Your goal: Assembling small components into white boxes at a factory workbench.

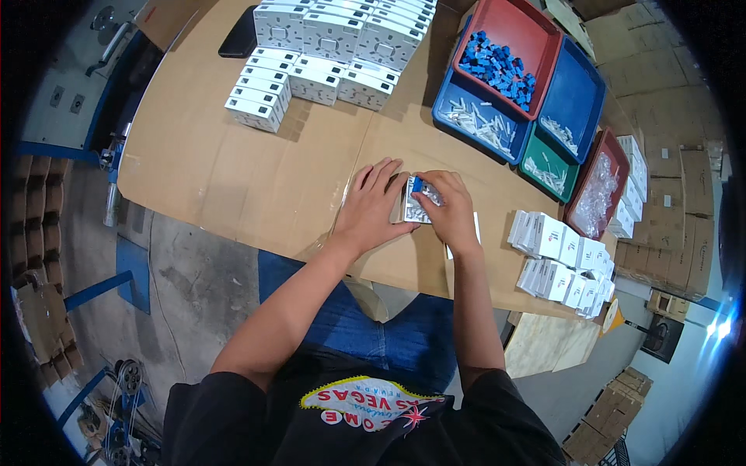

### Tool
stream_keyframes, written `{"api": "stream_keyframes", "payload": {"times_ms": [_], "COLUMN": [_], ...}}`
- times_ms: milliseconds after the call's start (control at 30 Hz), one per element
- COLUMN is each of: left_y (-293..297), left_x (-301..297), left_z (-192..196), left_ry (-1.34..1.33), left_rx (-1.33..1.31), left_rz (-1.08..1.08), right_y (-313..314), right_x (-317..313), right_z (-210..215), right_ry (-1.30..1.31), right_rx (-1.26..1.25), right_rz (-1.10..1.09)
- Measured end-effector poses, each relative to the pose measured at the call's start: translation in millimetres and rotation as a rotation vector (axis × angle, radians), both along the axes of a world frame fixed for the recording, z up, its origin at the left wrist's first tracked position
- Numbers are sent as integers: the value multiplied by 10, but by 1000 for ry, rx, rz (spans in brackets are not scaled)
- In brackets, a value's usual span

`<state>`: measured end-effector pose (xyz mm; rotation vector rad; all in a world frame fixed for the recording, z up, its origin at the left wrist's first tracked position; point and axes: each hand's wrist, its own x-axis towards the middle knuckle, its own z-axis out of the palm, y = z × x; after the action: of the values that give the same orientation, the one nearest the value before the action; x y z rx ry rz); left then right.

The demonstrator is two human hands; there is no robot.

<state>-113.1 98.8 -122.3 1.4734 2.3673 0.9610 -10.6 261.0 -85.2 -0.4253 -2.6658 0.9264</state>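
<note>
A small white box (pixel 413 213) lies on the cardboard-covered table, with clear and silvery contents visible inside. My left hand (pixel 371 203) braces the left side of the box, fingers along its far end and thumb at its near edge. Over the right side of the same box is my right hand (pixel 451 206), its thumb and fingers closed on a small blue piece (pixel 417 185) at the box's far end. The fingers partly cover the box and what is in it.
Stacked white boxes (pixel 311 35) stand at the back beside a black phone (pixel 239 35). To the right, a red tray (pixel 547 31) holds blue pieces; blue and green trays (pixel 584 78) hold white pieces. A dark red tray (pixel 619 158) holds clear bags, near piled white cartons (pixel 550 237).
</note>
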Motion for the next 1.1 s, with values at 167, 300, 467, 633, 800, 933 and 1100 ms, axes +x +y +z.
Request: {"api": "stream_keyframes", "payload": {"times_ms": [167, 300, 467, 633, 800, 933, 1100], "left_y": [4, 8, 13, 13, 13, 8, 15], "left_x": [0, 1, 1, 5, 2, -2, 5], "left_z": [-3, -5, -8, -6, 0, -5, -8], "left_ry": [7, 9, 20, 18, 18, 10, -5], "left_rx": [8, -30, -37, -33, -32, -29, -22], "left_rz": [7, 1, 4, 8, 11, 3, 0], "right_y": [-2, -13, -26, -16, -15, -18, 10], "right_x": [-27, -28, -35, -47, -53, -57, -68], "right_z": [-35, -43, -40, -33, -66, -63, -64], "right_ry": [-6, -20, -26, -55, -60, -65, -59], "right_rx": [-12, -3, 9, 26, 47, 42, 22], "right_rz": [-2, -10, -17, 4, -5, -10, 3]}}
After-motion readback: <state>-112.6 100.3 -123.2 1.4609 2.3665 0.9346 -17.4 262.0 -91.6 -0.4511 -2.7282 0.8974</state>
